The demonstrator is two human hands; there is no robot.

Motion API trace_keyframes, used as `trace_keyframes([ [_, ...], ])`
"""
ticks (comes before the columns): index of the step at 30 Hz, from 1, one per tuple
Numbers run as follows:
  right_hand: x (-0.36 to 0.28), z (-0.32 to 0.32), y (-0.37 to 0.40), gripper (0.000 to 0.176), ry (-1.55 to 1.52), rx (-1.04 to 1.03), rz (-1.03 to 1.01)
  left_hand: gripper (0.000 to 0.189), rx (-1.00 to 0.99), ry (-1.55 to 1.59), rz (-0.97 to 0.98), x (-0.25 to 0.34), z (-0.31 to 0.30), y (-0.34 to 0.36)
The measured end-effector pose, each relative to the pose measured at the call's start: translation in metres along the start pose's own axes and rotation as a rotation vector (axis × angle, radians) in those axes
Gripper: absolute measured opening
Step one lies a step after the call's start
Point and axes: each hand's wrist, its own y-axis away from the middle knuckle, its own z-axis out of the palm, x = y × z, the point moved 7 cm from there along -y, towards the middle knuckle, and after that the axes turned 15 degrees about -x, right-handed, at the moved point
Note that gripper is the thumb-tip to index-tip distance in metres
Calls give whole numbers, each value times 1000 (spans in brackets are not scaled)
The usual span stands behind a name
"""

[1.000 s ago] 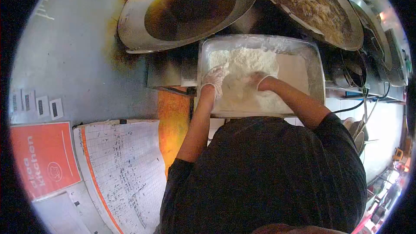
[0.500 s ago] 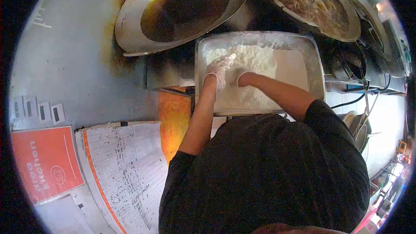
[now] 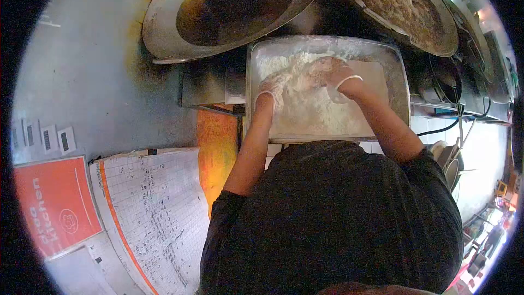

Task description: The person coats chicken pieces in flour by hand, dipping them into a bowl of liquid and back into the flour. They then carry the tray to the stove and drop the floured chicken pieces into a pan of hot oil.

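Note:
A metal tray point(image 3: 405, 93) in front of me holds pale flour point(image 3: 300, 123), heaped toward its back and smoother at the right and front. In its left part rests my left hand point(image 3: 275, 84), in a thin clear glove coated with flour. My right hand point(image 3: 329, 72), gloved the same way, is at the heap in the middle of the tray, its glove cuff loose at the wrist. Flour and blur hide the fingers of both hands, so I cannot make out whether they close on anything.
Behind the tray stands a wide pan of dark oil point(image 3: 234, 8). Farther right, a second pan point(image 3: 396, 5) contains brown, foamy liquid. Strainers and handled utensils point(image 3: 456, 150) hang at the right. A written paper sheet point(image 3: 158, 213) and a red sign point(image 3: 60, 205) are at the left.
My right hand has come up out of the flour and moved right and back. My left hand has sunk slightly lower among the flour. The view has shifted a little.

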Motion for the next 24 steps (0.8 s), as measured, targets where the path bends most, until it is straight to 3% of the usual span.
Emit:
trace_keyframes([
  [1,3,-4,4,39,58,74,9,49,8,128,-47,21,15,20],
  [3,-3,-9,17,42,55,29,-7,48,25,384,-144,40,45,62],
  [6,-42,-15,44,47,-154,-200,-152,45,-183,655,14,42,64,68],
  [7,-53,-13,49,49,-257,-301,-221,42,-142,508,56,45,59,69],
  [10,8,9,33,50,-560,-169,-524,34,-24,71,176,57,50,73],
  [13,-25,-22,37,49,-230,30,-239,28,75,-295,342,73,51,79],
  [15,-23,-12,33,46,-281,106,-295,26,122,-440,505,81,56,89],
  [18,-17,-4,32,44,-274,-26,-299,27,35,-372,403,77,60,89],
  [20,-6,-2,25,45,-270,-108,-221,28,0,-364,158,85,64,88],
  [22,17,4,11,46,-295,-104,-85,30,-40,-519,198,85,63,75],
  [24,16,-2,15,51,-28,-58,-234,33,-88,-842,527,61,58,46],
])
